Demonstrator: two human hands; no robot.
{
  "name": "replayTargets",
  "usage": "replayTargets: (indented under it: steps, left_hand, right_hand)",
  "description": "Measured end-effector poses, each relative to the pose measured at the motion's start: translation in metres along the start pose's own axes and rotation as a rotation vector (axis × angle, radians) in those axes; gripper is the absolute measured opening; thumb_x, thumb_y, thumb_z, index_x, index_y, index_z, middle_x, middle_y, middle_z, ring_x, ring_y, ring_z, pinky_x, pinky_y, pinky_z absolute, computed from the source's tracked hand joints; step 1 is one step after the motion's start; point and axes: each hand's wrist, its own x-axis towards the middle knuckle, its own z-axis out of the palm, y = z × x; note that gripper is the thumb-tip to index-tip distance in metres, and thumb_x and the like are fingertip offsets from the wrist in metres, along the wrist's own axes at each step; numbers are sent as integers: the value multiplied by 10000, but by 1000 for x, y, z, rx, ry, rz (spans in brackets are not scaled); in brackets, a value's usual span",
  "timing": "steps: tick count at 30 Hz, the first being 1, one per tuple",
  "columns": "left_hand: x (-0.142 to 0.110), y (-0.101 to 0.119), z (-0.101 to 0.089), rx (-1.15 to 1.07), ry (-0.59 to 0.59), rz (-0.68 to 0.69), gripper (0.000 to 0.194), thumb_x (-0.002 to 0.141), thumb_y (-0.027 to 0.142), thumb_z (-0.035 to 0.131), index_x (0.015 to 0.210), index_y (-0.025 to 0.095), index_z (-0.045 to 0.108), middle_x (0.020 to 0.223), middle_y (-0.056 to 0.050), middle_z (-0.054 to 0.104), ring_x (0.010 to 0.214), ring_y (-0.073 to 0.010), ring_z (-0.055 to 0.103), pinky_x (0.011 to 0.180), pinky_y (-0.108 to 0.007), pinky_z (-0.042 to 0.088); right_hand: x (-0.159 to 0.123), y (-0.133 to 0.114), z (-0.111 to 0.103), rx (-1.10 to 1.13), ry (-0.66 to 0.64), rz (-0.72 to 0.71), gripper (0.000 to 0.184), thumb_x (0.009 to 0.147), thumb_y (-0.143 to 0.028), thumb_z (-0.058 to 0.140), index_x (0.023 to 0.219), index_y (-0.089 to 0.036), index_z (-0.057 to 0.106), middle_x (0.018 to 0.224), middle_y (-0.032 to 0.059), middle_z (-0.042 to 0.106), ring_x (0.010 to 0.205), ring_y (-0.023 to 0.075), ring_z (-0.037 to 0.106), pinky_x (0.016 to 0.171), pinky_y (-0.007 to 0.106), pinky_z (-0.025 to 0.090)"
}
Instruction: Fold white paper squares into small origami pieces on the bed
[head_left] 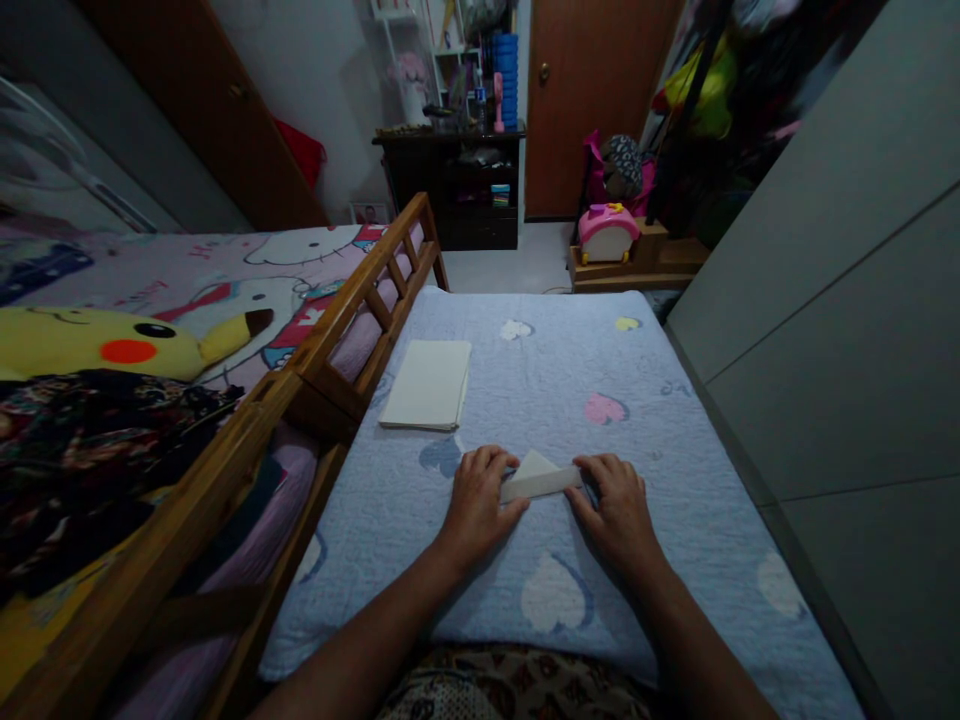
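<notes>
A folded white sheet (540, 478), paper or thin cloth, lies on a pale blue quilted bedcover (540, 380), with a triangular flap standing up behind a long folded strip. My left hand (478, 497) grips the strip's left end between its fingers and thumb. The right end sits under the fingers of my right hand (615, 505). Both palms are low over the cover. Further forward and to the left lies a neat stack of folded white sheets (427, 385), which neither hand touches.
A wooden bed rail (360, 320) runs along the left of the cover, beyond it a bed with a yellow plush toy (97, 345) and dark cloth. Grey wardrobe panels (825, 330) stand on the right. Ahead are a dark cabinet (450, 190) and a brown door (592, 100).
</notes>
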Motion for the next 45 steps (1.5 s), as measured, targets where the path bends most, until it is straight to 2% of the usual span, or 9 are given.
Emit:
replayTargets:
  steps: [5,8,11,18,23,28,33,38,45]
  left_hand:
    - [-8,0,1,93,89,126,544,778,175,720,1282,221,521,1289,-99,509,1188,-299,456,1028,-505,411]
    - [-10,2,1,173,87,221,420,799,179,720,1194,230,587,1295,-103,517,1193,-310,455,1010,-509,424]
    - [-10,3,1,220,75,254,333,817,187,707,1135,229,619,1272,-103,539,1170,-308,473,982,-497,445]
    - [-10,-1,5,279,76,303,467,858,201,662,1303,205,521,1286,-126,548,1169,-299,506,984,-488,465]
    - [-11,0,5,279,109,346,442,857,177,651,1279,212,524,1287,-126,553,1196,-309,499,1012,-512,457]
    - [-12,-3,6,187,119,289,519,844,181,662,1327,220,476,1342,-130,512,1238,-322,479,1048,-545,435]
    - [-11,-5,6,-14,167,172,560,839,164,645,1354,233,435,1347,-120,498,1248,-292,492,1053,-519,440]
    - [-8,-3,-1,-303,138,-54,593,792,165,645,1341,253,439,1301,-84,515,949,-177,612,859,-372,545]
    - [-5,1,-7,-495,-3,-170,427,778,165,601,1200,218,573,943,-19,629,841,-166,620,743,-288,509]
  right_hand:
    - [1,-11,-3,20,4,12,424,857,-263,578,1275,-202,540,1090,94,638,983,278,526,839,416,390]
    - [2,-13,-4,44,4,15,452,849,-232,564,1299,-201,520,1068,92,645,956,274,526,828,413,389]
    - [2,-12,-3,68,8,14,334,853,-219,551,1186,-218,586,1028,82,652,940,266,527,827,407,384]
    - [4,-13,-7,197,29,42,107,879,-235,532,921,-224,629,886,45,645,865,232,534,825,397,388]
    - [6,-17,-11,396,56,55,84,884,-237,518,846,-224,592,961,61,655,952,232,560,875,392,427]
    - [6,-19,-12,616,15,119,117,912,-279,501,840,-220,571,1080,86,650,1017,226,599,905,382,460]
    - [4,-18,-9,747,0,162,144,903,-328,541,826,-214,586,1066,93,672,968,224,636,871,371,501]
    - [1,-15,-4,823,47,161,118,870,-327,592,826,-218,597,1040,92,670,992,230,637,871,371,518]
    - [1,-15,-2,875,37,182,115,871,-333,608,886,-219,619,997,80,673,935,219,646,825,354,541]
